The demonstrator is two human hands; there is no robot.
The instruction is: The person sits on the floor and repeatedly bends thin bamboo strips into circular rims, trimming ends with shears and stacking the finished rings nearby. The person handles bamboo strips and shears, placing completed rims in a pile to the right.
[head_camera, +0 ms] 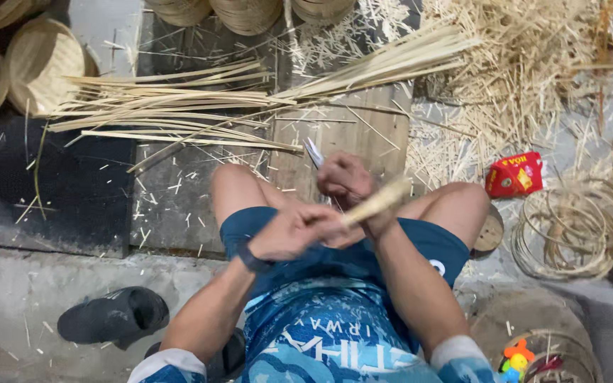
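Your 2 hands, left hand [289,230] and right hand [345,181], both grip 1 bamboo strip [377,202], the right also clutching a knife [314,152]; many long strips [179,106] lie uncut.

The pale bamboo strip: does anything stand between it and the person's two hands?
Nothing visible does. The left hand grips the pale bamboo strip directly, and the right hand, holding a metal blade, is against it too.

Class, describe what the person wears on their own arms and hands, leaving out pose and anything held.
Both hands are bare, without gloves. The left hand has a dark band at its wrist. The right hand wears nothing visible. Both forearms are uncovered, and short sleeves with pale cuffs over a blue pattern show at the bottom edge.
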